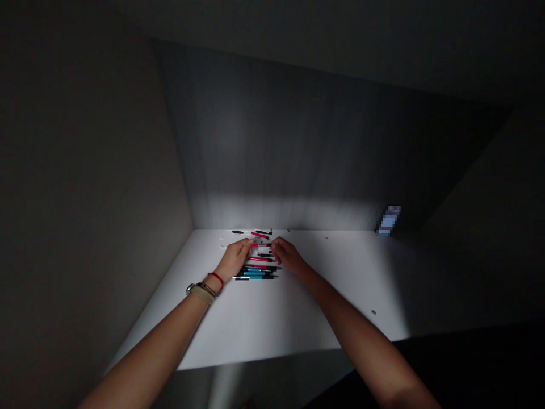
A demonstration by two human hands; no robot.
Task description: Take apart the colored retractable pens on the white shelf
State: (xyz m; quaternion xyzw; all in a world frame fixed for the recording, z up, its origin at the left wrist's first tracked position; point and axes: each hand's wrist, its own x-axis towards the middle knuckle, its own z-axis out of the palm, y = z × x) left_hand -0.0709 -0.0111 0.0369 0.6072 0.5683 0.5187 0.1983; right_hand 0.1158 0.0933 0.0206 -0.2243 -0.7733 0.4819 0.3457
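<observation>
A red pen (259,245) with a dark end lies level between my two hands. My left hand (235,257) pinches its left end, with a watch and red bracelet on the wrist. At the dark right end, the curled fingers of my right hand (287,254) close on it. Below the hands, another red pen (260,259) and several blue pens (255,278) with black parts lie side by side. Behind them are a black-and-clear pen piece (238,232), a red pen part (259,235) and small loose bits. My left fingers partly cover the nearer pens.
The white tabletop (238,324) meets a grey panel (272,142) at the back and a wall (106,170) on the left. A pixelated upright phone-like object (388,221) leans at the back right. A small dark spot (373,312) shows beside my right forearm.
</observation>
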